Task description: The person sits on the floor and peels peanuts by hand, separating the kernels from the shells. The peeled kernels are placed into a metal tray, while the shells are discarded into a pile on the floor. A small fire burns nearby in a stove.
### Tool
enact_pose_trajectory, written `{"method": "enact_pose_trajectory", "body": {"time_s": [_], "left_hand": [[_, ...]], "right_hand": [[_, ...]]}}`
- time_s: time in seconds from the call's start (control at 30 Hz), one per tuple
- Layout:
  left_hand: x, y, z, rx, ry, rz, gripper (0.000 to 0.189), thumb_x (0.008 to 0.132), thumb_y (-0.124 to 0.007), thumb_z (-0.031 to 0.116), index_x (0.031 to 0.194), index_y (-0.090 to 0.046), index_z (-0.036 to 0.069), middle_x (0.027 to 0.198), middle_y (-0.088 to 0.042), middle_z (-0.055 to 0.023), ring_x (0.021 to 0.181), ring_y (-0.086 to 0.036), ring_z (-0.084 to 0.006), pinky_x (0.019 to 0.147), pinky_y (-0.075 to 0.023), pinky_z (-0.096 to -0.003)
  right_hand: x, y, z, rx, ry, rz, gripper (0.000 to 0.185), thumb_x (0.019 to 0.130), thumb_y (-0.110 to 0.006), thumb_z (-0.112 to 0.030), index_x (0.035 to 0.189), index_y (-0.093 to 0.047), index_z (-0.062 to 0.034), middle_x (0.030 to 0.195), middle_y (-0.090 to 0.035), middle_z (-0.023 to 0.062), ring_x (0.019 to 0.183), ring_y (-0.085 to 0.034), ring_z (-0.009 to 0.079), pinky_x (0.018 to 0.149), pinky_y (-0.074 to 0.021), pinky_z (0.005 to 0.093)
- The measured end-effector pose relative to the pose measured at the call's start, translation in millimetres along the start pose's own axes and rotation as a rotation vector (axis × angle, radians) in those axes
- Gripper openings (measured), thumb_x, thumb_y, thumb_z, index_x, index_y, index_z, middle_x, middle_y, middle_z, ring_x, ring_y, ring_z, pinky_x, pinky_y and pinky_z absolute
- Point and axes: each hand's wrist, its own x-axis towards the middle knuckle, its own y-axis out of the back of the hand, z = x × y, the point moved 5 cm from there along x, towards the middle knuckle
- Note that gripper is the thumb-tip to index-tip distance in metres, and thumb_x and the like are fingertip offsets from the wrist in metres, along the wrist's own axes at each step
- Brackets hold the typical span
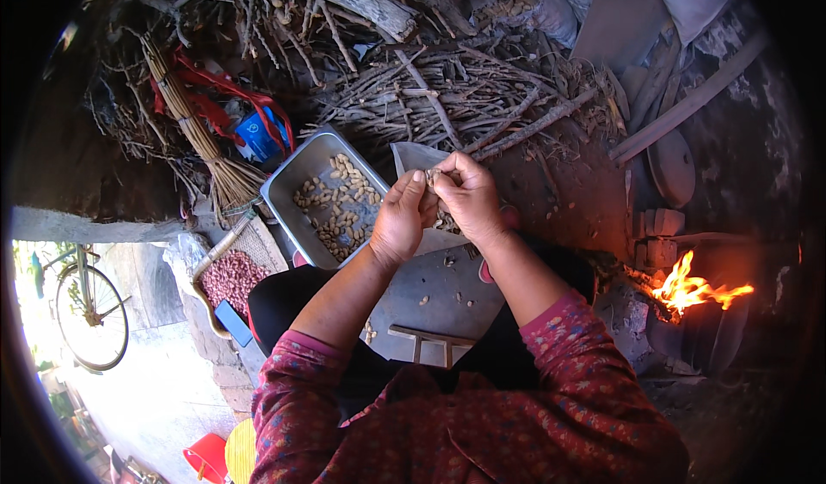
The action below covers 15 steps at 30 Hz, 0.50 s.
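My left hand and my right hand meet in front of me. Pinched between their thumbs and fingers is a peanut in its shell, mostly covered by the fingertips. Beneath them lies a pale sack, partly hidden, with broken peanut shells on it. Just left of my left hand stands a rectangular metal pan holding many unshelled peanuts. Farther left, a woven basket contains a heap of shelled reddish peanut kernels.
An open fire burns at the right. A wooden stool is between my legs. A blue phone lies against the basket. Beyond the pan are a straw broom, a blue box and piled sticks.
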Motion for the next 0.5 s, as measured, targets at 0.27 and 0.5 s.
{"method": "enact_pose_trajectory", "body": {"time_s": [0.27,0.5], "left_hand": [[0.3,-4.2,3.8,-0.039,0.064,-0.030,0.030,0.098,-0.041,0.033,0.079,-0.047,0.010,0.063,-0.040,0.0022,0.052,-0.031,-0.0094,0.048,-0.0254,-0.0249],[6.7,2.3,-4.7,-0.133,0.108,-0.066,0.028,0.097,-0.037,0.029,0.078,-0.045,0.010,0.065,-0.040,0.0006,0.053,-0.030,-0.0103,0.048,-0.0248,-0.0255]], "right_hand": [[-2.3,1.8,-5.3,0.071,-0.071,-0.019,0.007,0.087,-0.058,-0.002,0.083,-0.053,-0.0027,0.067,-0.060,0.0007,0.058,-0.057,0.0048,0.049,-0.0460,0.0210],[-2.3,0.3,-6.7,-0.022,0.020,0.002,0.006,0.088,-0.058,-0.001,0.085,-0.053,-0.0016,0.065,-0.062,0.0030,0.055,-0.060,0.0074,0.049,-0.0492,0.0215]]}}
